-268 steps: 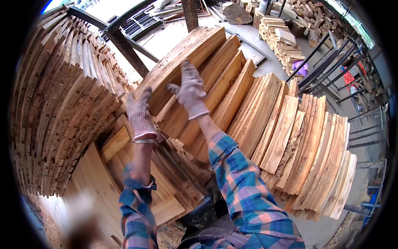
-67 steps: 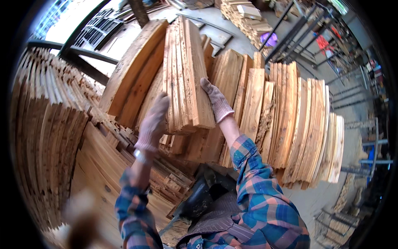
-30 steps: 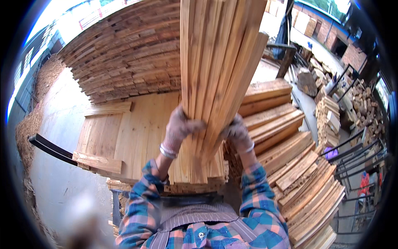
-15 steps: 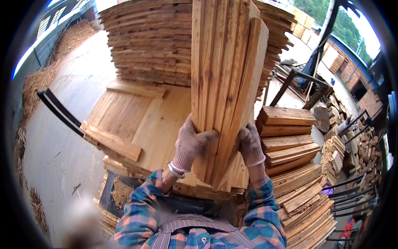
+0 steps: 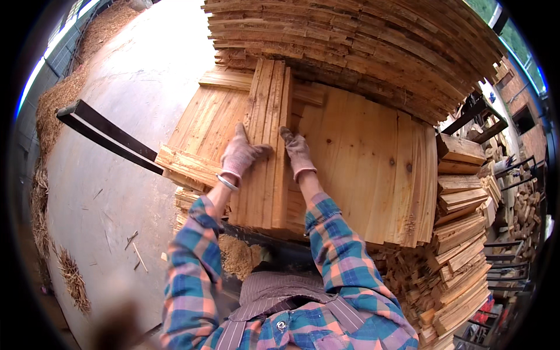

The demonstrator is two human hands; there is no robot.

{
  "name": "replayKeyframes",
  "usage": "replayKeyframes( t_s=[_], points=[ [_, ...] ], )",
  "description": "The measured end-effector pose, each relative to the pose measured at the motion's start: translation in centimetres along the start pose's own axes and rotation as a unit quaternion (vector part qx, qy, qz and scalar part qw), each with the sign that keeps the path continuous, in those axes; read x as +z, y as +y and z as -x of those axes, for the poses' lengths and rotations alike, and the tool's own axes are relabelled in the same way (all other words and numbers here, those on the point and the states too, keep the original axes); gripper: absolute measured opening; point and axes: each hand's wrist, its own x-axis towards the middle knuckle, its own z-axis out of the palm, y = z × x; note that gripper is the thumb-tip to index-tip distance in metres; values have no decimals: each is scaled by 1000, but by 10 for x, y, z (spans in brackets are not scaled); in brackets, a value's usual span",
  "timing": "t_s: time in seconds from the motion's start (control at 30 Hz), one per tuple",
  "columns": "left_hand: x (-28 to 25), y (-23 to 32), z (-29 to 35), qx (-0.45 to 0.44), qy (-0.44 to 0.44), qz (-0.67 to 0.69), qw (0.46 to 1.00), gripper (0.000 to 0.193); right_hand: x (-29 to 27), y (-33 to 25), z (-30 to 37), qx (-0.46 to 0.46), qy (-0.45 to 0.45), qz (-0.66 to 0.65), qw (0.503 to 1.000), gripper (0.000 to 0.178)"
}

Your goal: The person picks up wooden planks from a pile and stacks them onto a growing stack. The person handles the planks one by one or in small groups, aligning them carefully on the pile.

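Plaid shirt sleeves (image 5: 344, 245), lower centre, mix blue, teal and peach; the apron (image 5: 286, 287) is pinstriped purplish-grey. Gloves (image 5: 237, 158) are dusty pink, centre boards (image 5: 256, 195) honey-brown.

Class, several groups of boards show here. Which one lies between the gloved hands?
The narrow bundle running away from the person, between the left hand and right hand. No hand touches the tall stack beyond it or the piles at picture right.
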Motion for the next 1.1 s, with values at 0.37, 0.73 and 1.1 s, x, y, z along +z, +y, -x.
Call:
replayKeyframes(
  t_s=[0.37, 0.73, 1.1],
  points=[
    [1, -46, -19, 22, 49, 64, 996, 93, 32, -57, 53, -4, -69, 327, 942, 44],
    [5, -13, -4, 29, 15, 171, 985, 93, -145, -260, 51, 91, 0, 905, 415, 103],
    [21, -65, -27, 152, 68, 136, 977, 82, -205, -294, -67, -116, -11, 926, 358, 88]
  ],
)
